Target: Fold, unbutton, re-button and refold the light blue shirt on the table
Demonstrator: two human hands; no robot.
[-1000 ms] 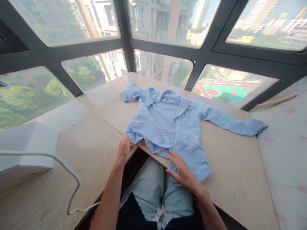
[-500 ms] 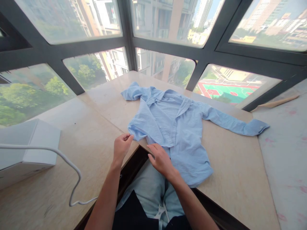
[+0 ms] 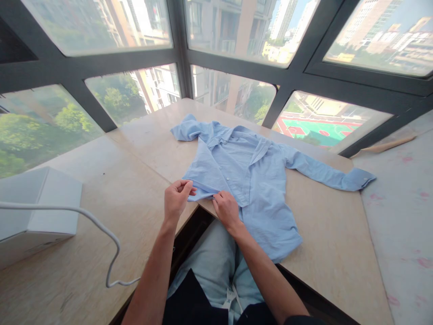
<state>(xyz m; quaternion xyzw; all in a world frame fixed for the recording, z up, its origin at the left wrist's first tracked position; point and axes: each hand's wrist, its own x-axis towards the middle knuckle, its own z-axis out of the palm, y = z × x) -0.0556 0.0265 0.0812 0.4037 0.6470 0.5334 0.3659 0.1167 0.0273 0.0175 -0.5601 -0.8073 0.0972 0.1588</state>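
A light blue button-up shirt [image 3: 250,180] lies spread face up on the wooden table [image 3: 331,243], its right sleeve stretched toward the right and its left sleeve bunched at the back. My left hand [image 3: 177,198] pinches the lower left corner of the shirt's hem, fingers closed on the cloth. Just to its right, my right hand [image 3: 226,208] grips the same hem edge with curled fingers. Both hands sit at the near edge of the table, above my lap.
A white box-shaped appliance [image 3: 34,212] with a white cable [image 3: 101,234] stands on the left tabletop. A pale patterned surface [image 3: 402,212] adjoins the table at right. Large dark-framed windows [image 3: 237,63] wrap the back. A dark gap runs between the two tabletops near my knees.
My right hand slid left from the shirt's lower front panel to the hem beside my left hand and closed on it. My left hand closed on the hem corner.
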